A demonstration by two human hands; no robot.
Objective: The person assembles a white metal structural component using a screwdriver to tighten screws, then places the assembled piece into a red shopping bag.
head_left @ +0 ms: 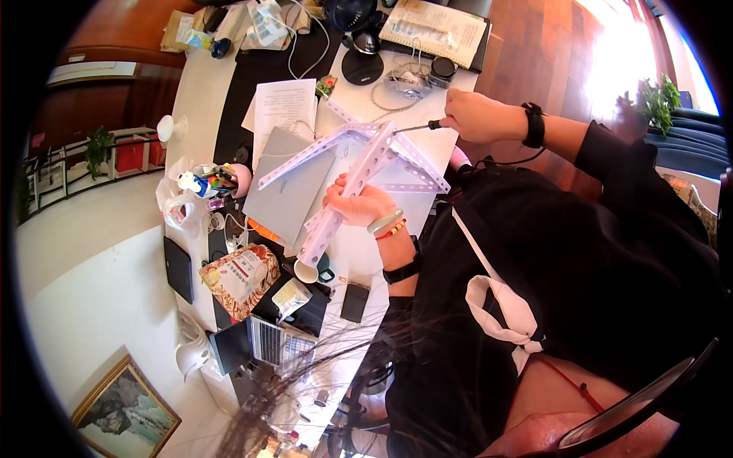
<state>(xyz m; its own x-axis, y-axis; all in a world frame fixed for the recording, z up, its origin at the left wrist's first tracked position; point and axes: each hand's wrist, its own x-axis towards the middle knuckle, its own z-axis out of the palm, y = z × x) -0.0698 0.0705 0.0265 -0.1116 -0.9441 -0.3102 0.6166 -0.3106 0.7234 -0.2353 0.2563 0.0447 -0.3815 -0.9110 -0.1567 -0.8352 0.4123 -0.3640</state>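
A pale lilac frame of perforated bars [353,181], with legs splayed outward, is held above the desk. My left hand [360,201], with a pale bangle and a red bead bracelet at the wrist, is closed around its thick central bar. Closed on the dark handle of a thin-shafted screwdriver [416,128] is my right hand [475,114]. The shaft's end meets the bar near its upper end; the exact contact point is too small to make out. Under the frame lie a closed grey laptop [284,182] and printed sheets [284,103].
A dark phone-like slab [354,303] and a white mug [305,272] rest on the desk below my left hand. Leftward are a pink pen holder [240,180], a patterned bag [241,276] and an open laptop [276,345]. Notebooks [432,33] and a cable lie at the top.
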